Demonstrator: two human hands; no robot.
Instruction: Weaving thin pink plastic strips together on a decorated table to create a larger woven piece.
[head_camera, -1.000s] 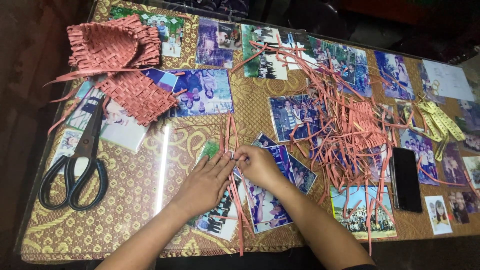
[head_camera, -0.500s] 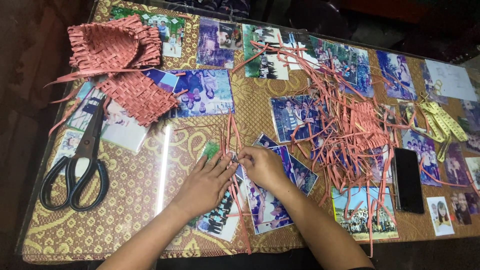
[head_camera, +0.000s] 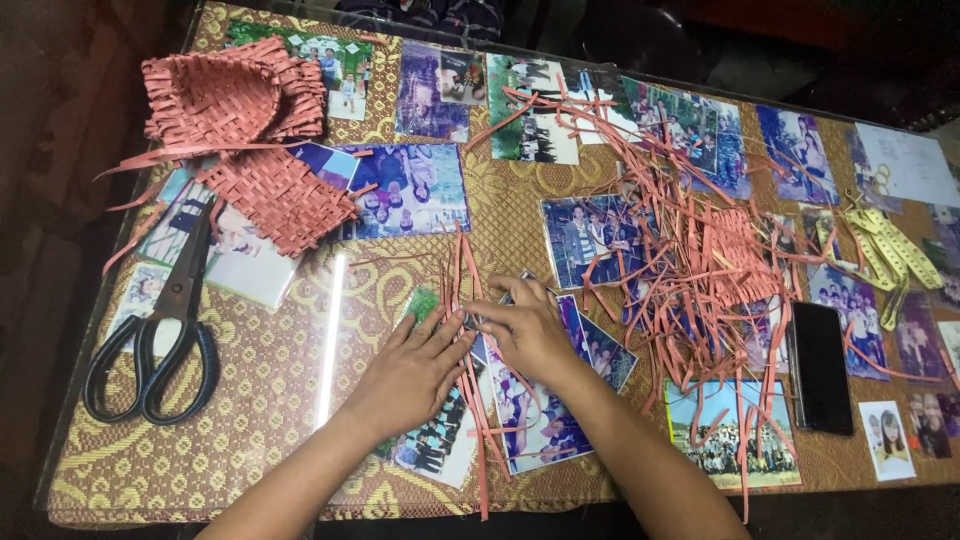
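Both hands flat, not clenched: left hand (head_camera: 410, 372) & right hand (head_camera: 525, 335) press fingertips onto pink strips (head_camera: 468, 330) lying btwn them on glass table (head_camera: 280, 390), strips running under palms toward near edge.

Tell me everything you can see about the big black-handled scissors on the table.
The large scissors with black loop handles and grey metal blades lie flat and shut on the left part of the glass-topped table. The handles point toward the person, and the blade tips reach up to the flat woven pink mat. Neither hand touches them.
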